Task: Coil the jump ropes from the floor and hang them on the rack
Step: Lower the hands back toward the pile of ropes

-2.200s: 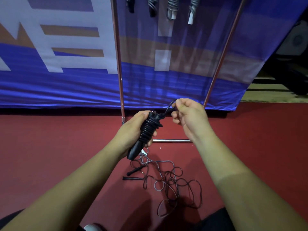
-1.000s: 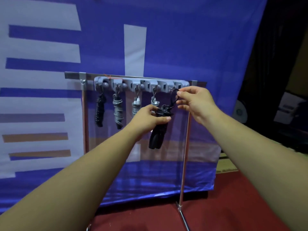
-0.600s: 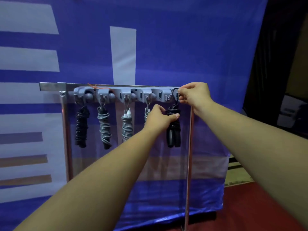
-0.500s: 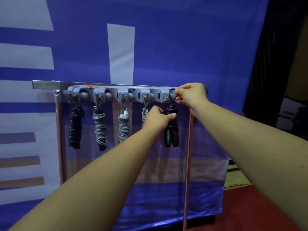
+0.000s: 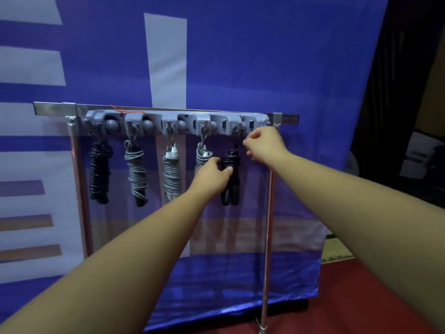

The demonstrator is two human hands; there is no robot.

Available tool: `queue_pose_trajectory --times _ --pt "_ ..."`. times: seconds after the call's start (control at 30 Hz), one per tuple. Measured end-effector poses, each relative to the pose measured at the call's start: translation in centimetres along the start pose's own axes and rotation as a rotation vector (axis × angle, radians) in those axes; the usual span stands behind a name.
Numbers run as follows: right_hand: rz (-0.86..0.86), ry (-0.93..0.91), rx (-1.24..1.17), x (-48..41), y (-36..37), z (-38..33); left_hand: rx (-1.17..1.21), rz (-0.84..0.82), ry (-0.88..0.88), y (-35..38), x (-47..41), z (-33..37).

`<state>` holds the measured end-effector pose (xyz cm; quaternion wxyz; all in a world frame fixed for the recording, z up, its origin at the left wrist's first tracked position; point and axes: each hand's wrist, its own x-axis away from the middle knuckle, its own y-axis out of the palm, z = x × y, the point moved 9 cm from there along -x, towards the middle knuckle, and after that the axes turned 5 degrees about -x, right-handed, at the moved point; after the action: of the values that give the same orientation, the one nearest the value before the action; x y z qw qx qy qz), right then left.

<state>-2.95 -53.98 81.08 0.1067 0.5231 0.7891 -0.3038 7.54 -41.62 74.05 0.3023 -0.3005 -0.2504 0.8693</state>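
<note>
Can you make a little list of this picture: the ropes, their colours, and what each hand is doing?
rack: metal rack with grey hook strip
black ropes: far-left rope, far-right rope
grey ropes: three, coiled, between the black ones
left hand: grips the far-right rope
right hand: by the last hook; grip unclear

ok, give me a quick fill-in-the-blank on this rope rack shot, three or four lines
The left hand grips a coiled rope whose colour is ___.
Counting that one, ___ coiled ropes show below the hook strip.
The three middle ropes are ___.
The right hand is near the strip's ___ end.
Missing: black; five; grey; right.
</note>
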Motion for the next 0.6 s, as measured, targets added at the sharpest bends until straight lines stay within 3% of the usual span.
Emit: queue_pose_trajectory --times 0.17,0.4,0.6 --pt "-0.177 0.002 0.306 7.1 0.3 3.9 0.012 -0.071 0.019 -0.2 3.3 -3.1" --pt "-0.292 0.143 0.378 19.1 5.5 12.7 -0.121 -0.159 -0.149 0.7 11.3 -12.8" --pt "-0.491 0.285 0.425 30.0 13.9 20.1 -0.271 -0.301 -0.305 2.7 20.8 -24.1"
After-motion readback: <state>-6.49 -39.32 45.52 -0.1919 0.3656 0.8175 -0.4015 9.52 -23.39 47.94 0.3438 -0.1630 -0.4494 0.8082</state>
